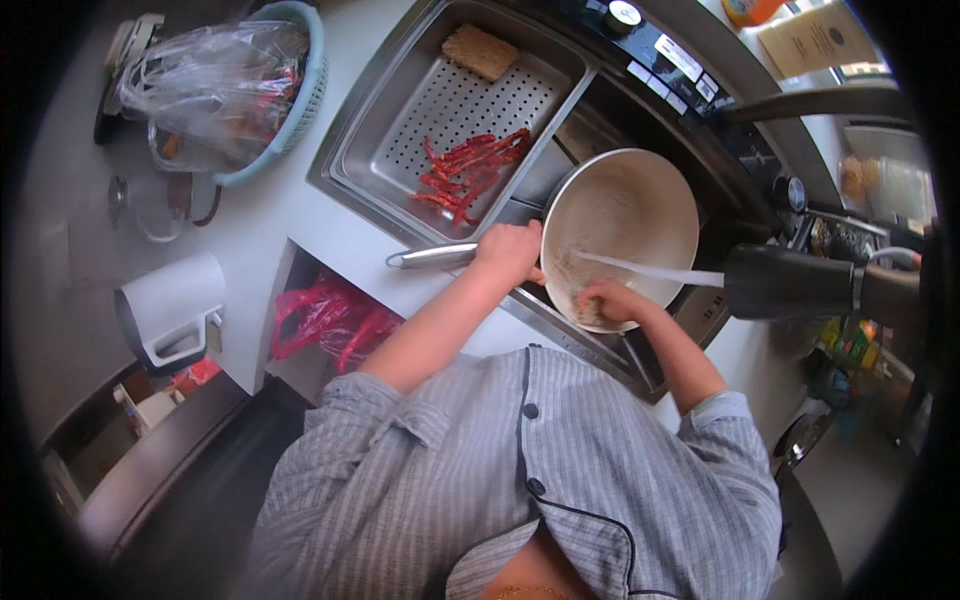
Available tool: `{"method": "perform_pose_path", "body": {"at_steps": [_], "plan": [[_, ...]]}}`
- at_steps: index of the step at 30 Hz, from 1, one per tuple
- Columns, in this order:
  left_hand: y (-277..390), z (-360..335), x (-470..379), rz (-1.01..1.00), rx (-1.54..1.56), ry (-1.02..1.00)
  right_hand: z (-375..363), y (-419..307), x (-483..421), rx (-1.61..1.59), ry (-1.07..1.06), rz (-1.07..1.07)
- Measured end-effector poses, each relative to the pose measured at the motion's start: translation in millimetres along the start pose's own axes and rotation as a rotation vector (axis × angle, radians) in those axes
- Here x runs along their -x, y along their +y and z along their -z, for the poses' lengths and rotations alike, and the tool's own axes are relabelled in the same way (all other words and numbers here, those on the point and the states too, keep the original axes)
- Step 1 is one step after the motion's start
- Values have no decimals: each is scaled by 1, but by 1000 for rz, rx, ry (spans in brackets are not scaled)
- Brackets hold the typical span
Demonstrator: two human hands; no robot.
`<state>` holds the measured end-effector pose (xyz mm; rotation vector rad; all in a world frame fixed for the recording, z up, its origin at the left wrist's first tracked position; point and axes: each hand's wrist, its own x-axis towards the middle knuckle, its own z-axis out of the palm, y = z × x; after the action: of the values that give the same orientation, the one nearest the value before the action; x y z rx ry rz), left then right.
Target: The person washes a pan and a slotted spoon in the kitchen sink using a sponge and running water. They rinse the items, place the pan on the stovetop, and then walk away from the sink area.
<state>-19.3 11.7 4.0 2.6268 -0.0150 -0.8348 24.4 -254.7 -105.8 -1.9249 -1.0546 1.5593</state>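
Observation:
A cream-lined pot (pixel 637 202) is tilted in the sink, its inside facing me. My left hand (pixel 511 251) grips it where the metal handle (pixel 431 256) meets the rim; the handle's free end sticks out to the left. Inside the pot, my right hand (pixel 609 301) touches the lower wall with bent fingers. Whether something small is under those fingers is hidden. From a dark faucet (pixel 787 281) on the right, a stream of water (pixel 652 271) runs into the pot. Cloudy wet marks show on the lining near my right hand.
Left of the pot, a perforated steel tray (pixel 375 161) holds dried red chillies (pixel 469 172) and a tan sponge (pixel 480 52). A blue basket (pixel 315 82) with plastic bags, a glass mug (pixel 169 206) and a white pitcher (pixel 176 307) stand farther left. A pink bag (pixel 330 319) sits below the counter.

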Motion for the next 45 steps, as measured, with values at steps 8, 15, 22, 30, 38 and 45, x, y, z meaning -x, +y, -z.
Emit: {"method": "perform_pose_path", "body": {"at_steps": [8,15,22,30,38,45], "plan": [[8,3,5,-19,-82,29,60,89,-1,292,893,-549],[11,7,7,17,-102,22,80,-31,-44,-671,1033,31],[11,6,6,19,-58,-6,82,-130,-16,203,969,171],[12,7,6,28,-69,-86,49,-134,-30,193,906,269],[-15,-3,32,-163,-344,172,30,-132,-17,81,914,215],[-23,-9,29,-235,-387,285,-16,-109,30,130,628,188]]}}
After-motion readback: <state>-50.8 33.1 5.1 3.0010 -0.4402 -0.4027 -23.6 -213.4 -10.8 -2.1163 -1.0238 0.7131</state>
